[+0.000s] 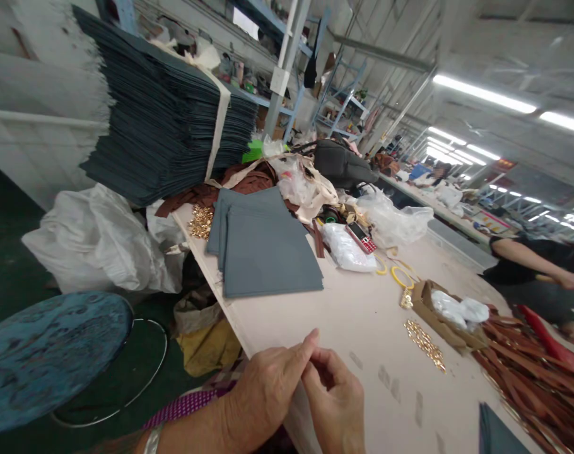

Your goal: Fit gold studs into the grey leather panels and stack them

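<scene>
My left hand [272,381] and my right hand [334,394] meet at the fingertips over the near edge of the pale table [363,315]. Both have their fingers pinched together, and whatever they hold, if anything, is too small or hidden to make out. Beyond them lies a stack of flat grey-blue pieces [272,252]. Small gold metal parts [424,343] are spread on the table to the right, and another pile of gold parts [200,222] sits by the table's left edge, beside the grey-blue pieces.
Brown straps [533,372] and a cardboard box [450,318] lie at the right, near a person's arm [533,258]. Behind are a phone [361,238], plastic bags [393,217] and a tall dark stack [168,120]. A blue stool [55,353] stands left.
</scene>
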